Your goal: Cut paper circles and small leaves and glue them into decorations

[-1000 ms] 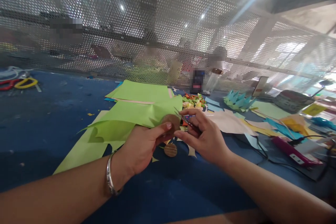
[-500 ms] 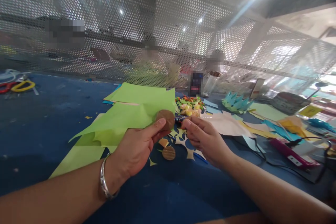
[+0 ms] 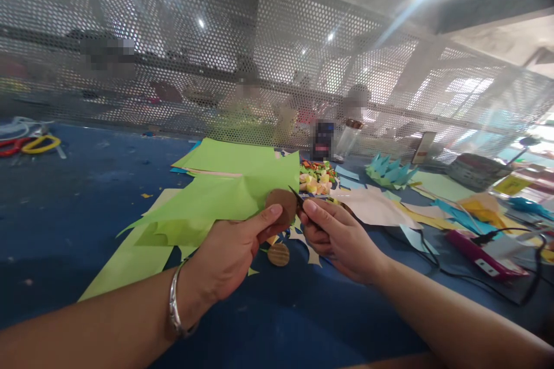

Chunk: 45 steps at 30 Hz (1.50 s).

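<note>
My left hand (image 3: 229, 251), with a silver bangle at its wrist, pinches a brown round disc (image 3: 280, 202) against a bright green paper sheet (image 3: 208, 199). Its thumb lies on the disc's face. In my right hand (image 3: 333, 233) is a pair of small dark scissors (image 3: 296, 197), mostly hidden by the fingers. One blade shows at the disc's right edge, by the paper. Whether the blades are closed I cannot tell. Below the hands, a second round disc (image 3: 278, 254) with a wood-like grain lies among paper offcuts (image 3: 309, 245) on the blue table.
A heap of small cut paper pieces (image 3: 318, 176) sits beyond my right hand. Further right are a blue folded-paper piece (image 3: 389, 172), loose sheets and a magenta power strip (image 3: 485, 253) with cables. Yellow-handled scissors (image 3: 41, 144) lie far left. A perforated metal screen (image 3: 216, 57) stands behind.
My left hand has shifted slightly right with the disc and green sheet. My right hand has turned, and a scissor blade now shows against the disc's right edge.
</note>
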{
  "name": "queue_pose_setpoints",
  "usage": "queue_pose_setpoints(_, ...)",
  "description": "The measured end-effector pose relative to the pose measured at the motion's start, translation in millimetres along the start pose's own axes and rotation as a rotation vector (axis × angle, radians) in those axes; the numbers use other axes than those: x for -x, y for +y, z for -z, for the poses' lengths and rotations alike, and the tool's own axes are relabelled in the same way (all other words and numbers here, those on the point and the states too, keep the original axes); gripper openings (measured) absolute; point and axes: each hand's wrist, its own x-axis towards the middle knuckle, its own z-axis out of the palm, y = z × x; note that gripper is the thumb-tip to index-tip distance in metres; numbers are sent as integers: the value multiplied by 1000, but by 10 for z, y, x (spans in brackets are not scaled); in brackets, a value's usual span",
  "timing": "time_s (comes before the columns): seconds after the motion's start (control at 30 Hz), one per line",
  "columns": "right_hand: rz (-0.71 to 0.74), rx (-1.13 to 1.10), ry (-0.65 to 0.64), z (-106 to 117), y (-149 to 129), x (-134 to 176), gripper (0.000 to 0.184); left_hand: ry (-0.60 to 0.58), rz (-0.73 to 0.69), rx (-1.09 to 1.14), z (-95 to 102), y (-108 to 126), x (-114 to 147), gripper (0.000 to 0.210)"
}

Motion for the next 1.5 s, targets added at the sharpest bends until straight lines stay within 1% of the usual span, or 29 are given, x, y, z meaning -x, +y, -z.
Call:
queue_pose_setpoints(0.17,8,8,-15,7,7,9,47,-8,-2,11,5,-8,-2,25)
queue_pose_setpoints(0.37,44,41,-29,32,2,25,45,29,-12,-22,17,8,-14,28)
queue_pose_setpoints(0.47,47,50,-37,39,-8,23,44,24,-7,-28,12,28,-16,29)
queue_pose_setpoints(0.77,27,29,-41,25,-56,41,47,-18,-22,-20,2,39,7,25)
queue_pose_setpoints(1.07,50,90,-58,64,-43,40,45,-27,-28,-32,22,27,-8,23)
queue_pose_setpoints(1.2,72,149,-52,86,-43,26,48,0,-88,-114,32,40,-8,20)
queue_pose_setpoints(1.3,96,186,-48,88,-53,19,50,25,-140,-211,68,40,-22,22)
queue_pose_setpoints(1.43,107,226,-42,79,-66,18,52,73,-142,-306,107,20,-44,27)
queue_pose_setpoints(1.5,97,229,-35,75,-67,20,51,84,-138,-305,98,16,-45,27)
